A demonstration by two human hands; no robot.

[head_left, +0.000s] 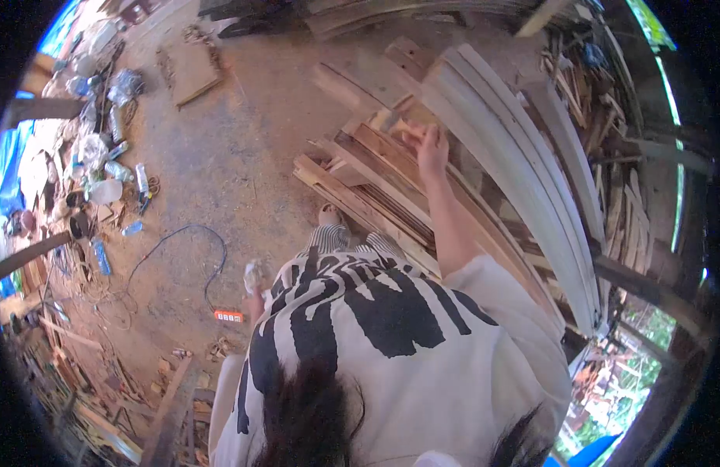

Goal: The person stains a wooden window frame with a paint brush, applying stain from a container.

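My right hand [432,152] is reached out over the stacked timber, its fingers drawn together near a light brown piece of wood. What is between the fingers is blurred. Brown planks [383,167] lie beneath and to the left of it, and long pale curved boards [516,167] run along its right side. Low at my left side, my left hand [256,302] is partly hidden by the patterned shirt. It is closed around a small whitish, see-through thing [252,274] that I cannot make out.
An orange power strip [228,317] with a dark cable [220,265] lies on the floor by my left hand. Plastic bottles [119,171] and scraps are heaped at the left. A flat board [193,74] lies at the upper left. Wooden beams [648,288] cross the right side.
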